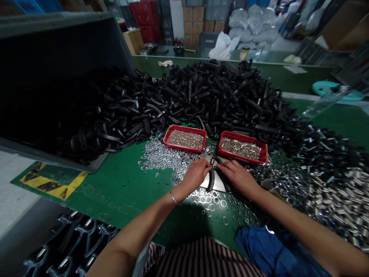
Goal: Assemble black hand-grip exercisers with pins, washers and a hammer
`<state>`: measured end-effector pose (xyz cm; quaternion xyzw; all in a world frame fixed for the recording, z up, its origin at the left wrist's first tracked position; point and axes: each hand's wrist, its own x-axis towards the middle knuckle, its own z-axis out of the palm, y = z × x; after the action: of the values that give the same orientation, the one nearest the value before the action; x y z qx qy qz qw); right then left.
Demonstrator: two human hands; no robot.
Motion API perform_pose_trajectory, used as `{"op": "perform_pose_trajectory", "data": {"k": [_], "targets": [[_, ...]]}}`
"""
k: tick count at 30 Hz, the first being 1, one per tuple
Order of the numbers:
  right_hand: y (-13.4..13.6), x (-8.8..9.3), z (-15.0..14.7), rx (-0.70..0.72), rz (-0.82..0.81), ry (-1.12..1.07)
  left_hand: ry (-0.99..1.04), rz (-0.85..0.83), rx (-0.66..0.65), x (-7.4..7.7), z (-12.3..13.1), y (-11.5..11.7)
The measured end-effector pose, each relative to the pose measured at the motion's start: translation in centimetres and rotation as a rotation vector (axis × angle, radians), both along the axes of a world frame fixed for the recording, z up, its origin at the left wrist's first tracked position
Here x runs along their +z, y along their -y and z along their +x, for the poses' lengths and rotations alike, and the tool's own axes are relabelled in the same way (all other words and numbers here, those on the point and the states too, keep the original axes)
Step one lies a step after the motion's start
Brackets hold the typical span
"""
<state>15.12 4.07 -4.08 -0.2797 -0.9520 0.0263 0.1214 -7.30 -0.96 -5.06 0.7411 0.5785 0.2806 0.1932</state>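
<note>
Both my hands meet over a flat metal plate [216, 184] on the green table [123, 184]. My left hand [197, 172] pinches a black curved plastic part [212, 173] near its small metal end. My right hand [238, 175] holds the same part from the other side, fingers closed. Two red trays stand just beyond: the left red tray [185, 139] holds small silvery pieces, the right red tray [242, 147] holds longer metal pins. Loose metal washers [164, 157] lie around my hands.
A big heap of black plastic parts [201, 96] fills the table's back and spills from a tipped grey bin [57, 57]. Metal sleeves [328, 192] pile at the right. A blue cloth [268, 250] lies near me. Finished black pieces [72, 246] sit at lower left.
</note>
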Motion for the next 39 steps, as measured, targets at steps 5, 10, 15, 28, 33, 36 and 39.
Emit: {"op": "perform_pose_trajectory", "data": {"k": [5, 10, 15, 28, 33, 36, 39], "targets": [[2.2, 0.9, 8.4, -0.334, -0.069, -0.127, -0.017, -0.010, 0.004, 0.7, -0.2, -0.2], [6.2, 1.3, 15.0, -0.523, -0.093, -0.139, -0.145, 0.066, -0.007, 1.9, 0.7, -1.1], [7.9, 0.8, 16.0, -0.573, -0.165, -0.204, -0.297, 0.076, 0.001, 1.9, 2.1, -1.4], [10.1, 1.9, 11.0, -0.405, -0.359, -0.284, -0.678, 0.276, -0.165, 2.2, 3.8, -1.5], [11.6, 1.6, 7.6, -0.313, -0.487, -0.281, -0.616, 0.196, -0.200, 1.9, 2.5, -0.9], [11.5, 1.3, 8.4, -0.325, -0.469, -0.282, -0.463, 0.176, -0.151, 2.7, 2.0, 0.3], [10.7, 1.0, 11.7, -0.434, -0.352, -0.258, -0.311, 0.180, -0.054, 3.5, 2.9, 2.4]]}}
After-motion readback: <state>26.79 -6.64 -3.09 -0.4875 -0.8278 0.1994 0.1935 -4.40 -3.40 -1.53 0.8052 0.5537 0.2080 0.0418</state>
